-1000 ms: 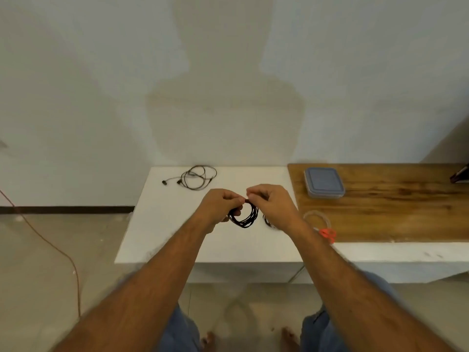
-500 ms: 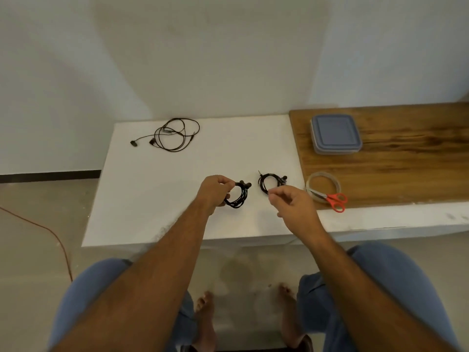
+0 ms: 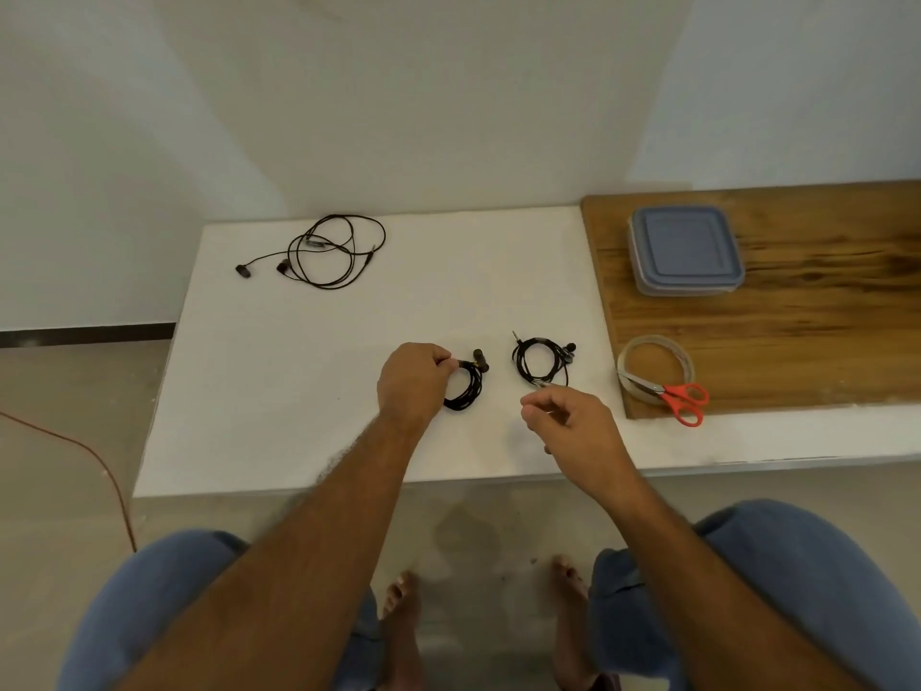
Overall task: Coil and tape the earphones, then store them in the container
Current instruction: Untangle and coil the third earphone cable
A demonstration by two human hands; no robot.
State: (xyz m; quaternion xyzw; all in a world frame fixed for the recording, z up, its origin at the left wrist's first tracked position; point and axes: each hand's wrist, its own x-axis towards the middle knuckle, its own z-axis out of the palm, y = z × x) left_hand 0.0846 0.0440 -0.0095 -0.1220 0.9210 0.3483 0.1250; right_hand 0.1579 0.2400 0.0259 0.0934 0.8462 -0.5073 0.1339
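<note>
1. Loose earphones (image 3: 326, 251), at ten o'clock on the white table (image 3: 279, 391): one set, cord sprawled in slack loops with both earbuds trailing leftward. Judged untouched; coiling, taping and storing all remain for it.
2. Left hand (image 3: 411, 381), near the table's centre: fingers and thumb curled, pinching the top of the held coil (image 3: 466, 386). This set is wound into a tight ring; whether tape binds it cannot be told at this size.
3. Second coil (image 3: 543, 361), just right of the held coil, at about one o'clock from it: one set, lying flat on the table, apart from both hands, its plug sticking up at eleven o'clock. Coiling looks complete; any tape is not discernible.
4. Right hand (image 3: 573, 426), at six o'clock from the second coil: fingers loosely bent, thumb and forefinger close together. Whether they pinch a small strip of tape cannot be told.
5. Tape roll (image 3: 655, 364) with red-handled scissors (image 3: 668, 394) lying across it, on the wooden board (image 3: 797, 341) at three o'clock: one of each.
6. Container (image 3: 685, 251), at one o'clock on the board: one, blue lid on. Nothing appears stored yet.
7. Count: three earphone sets, two coiled, one loose.
</note>
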